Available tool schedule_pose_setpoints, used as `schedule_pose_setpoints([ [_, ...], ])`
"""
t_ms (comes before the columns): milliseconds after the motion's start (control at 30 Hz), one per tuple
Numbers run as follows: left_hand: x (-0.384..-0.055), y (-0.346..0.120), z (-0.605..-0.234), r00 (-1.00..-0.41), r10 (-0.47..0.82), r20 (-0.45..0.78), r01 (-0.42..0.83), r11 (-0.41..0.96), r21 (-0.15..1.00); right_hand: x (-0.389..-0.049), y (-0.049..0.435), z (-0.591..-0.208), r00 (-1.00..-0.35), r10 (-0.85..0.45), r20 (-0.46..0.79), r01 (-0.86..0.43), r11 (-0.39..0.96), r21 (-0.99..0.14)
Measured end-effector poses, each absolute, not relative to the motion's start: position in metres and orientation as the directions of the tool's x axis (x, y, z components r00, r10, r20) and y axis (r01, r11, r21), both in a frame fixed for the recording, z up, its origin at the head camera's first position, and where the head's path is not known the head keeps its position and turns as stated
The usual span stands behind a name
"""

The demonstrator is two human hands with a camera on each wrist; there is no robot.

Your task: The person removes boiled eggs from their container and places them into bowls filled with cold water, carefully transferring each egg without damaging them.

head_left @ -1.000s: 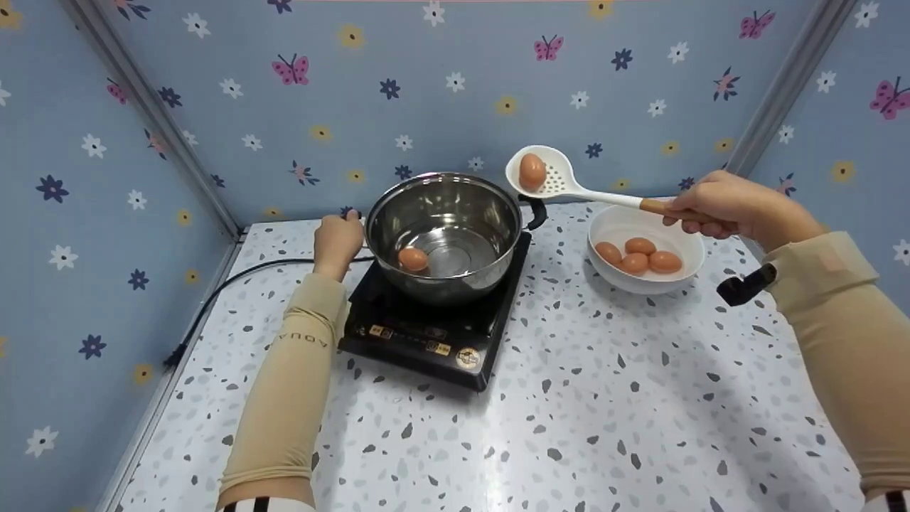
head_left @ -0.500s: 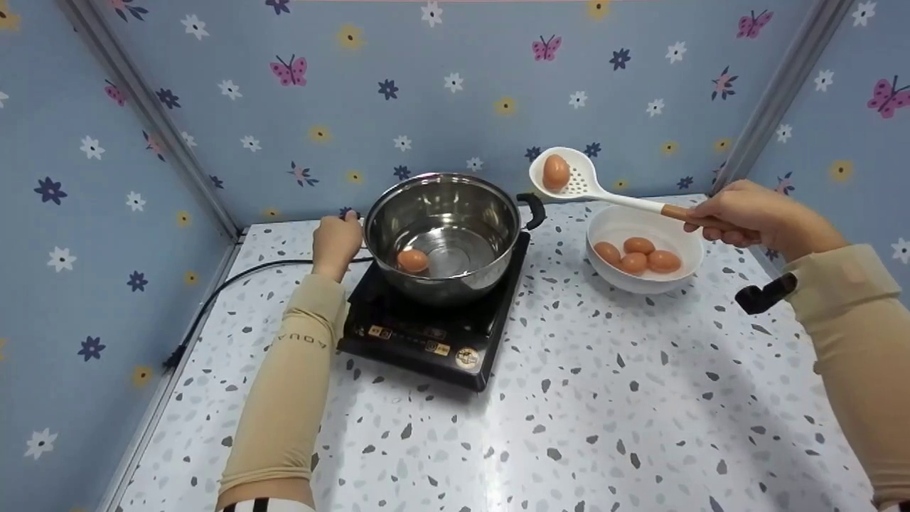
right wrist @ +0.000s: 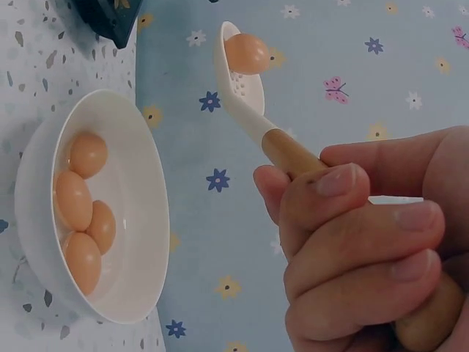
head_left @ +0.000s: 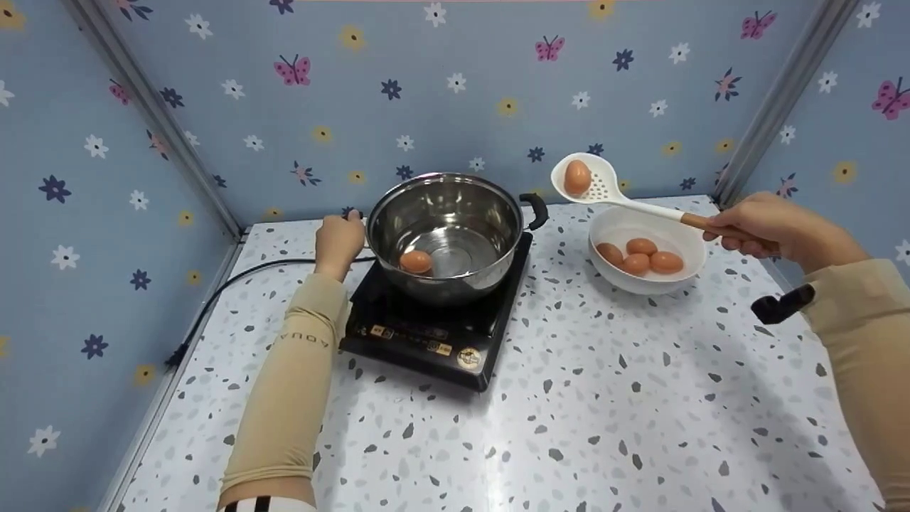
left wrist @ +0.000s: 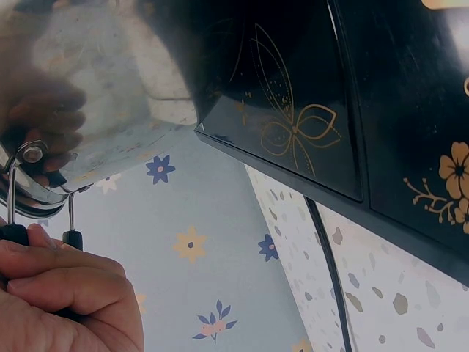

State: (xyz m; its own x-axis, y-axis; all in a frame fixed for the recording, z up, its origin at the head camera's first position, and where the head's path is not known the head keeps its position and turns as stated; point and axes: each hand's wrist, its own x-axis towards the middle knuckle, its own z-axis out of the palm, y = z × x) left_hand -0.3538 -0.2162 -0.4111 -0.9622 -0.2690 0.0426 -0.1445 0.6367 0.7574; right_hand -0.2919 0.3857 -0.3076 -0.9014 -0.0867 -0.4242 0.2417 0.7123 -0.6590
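Note:
My right hand (head_left: pixel 771 226) grips the wooden handle of a white slotted spoon (head_left: pixel 601 186), fingers curled round it in the right wrist view. A brown egg (head_left: pixel 577 177) lies in the spoon's bowl, raised to the left of and above a white bowl (head_left: pixel 647 286). Several brown eggs (right wrist: pixel 82 260) rest inside that bowl. At the left, my left hand (head_left: pixel 338 242) holds the black side handle of a steel pot (head_left: pixel 455 288); the left wrist view shows the fingers (left wrist: pixel 66 282) wrapped round it. One brown egg (head_left: pixel 416 262) sits on the pot's bottom.
Under the pot is a black induction cooktop (head_left: pixel 419 355), its black cord (head_left: pixel 234 276) running off to the left. The pot's other handle (head_left: pixel 537 211) sticks out to the right. A flower-patterned wall (head_left: pixel 455 57) stands behind the speckled table (head_left: pixel 590 412).
My right hand has moved right and slightly down, carrying the slotted spoon and its egg away from above the pot's right handle toward the white bowl. My left hand stays on the pot handle.

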Motion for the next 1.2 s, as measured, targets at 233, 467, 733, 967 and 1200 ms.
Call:
schedule_pose_setpoints([
  [233,-0.356,-0.217,-0.411,-0.96,-0.278,0.04,-0.153,0.636,0.757,-0.287,0.397,-0.313,-0.895,-0.079,-0.439,0.274,0.679,-0.681],
  [467,-0.357,-0.217,-0.412,-0.96,-0.279,0.035,-0.156,0.633,0.758,-0.284,0.409,-0.32,-0.889,-0.071,-0.452,0.291,0.674,-0.679],
  [733,-0.356,-0.216,-0.409,-0.957,-0.287,0.03,-0.165,0.628,0.761,-0.28,0.424,-0.327,-0.878,-0.069,-0.474,0.31,0.672,-0.672],
  [967,-0.355,-0.216,-0.408,-0.958,-0.285,0.021,-0.173,0.636,0.752,-0.277,0.434,-0.335,-0.873,-0.048,-0.486,0.322,0.692,-0.646],
  [1200,-0.354,-0.217,-0.409,-0.959,-0.281,0.028,-0.164,0.636,0.754,-0.273,0.444,-0.344,-0.879,-0.051,-0.473,0.309,0.696,-0.649],
])
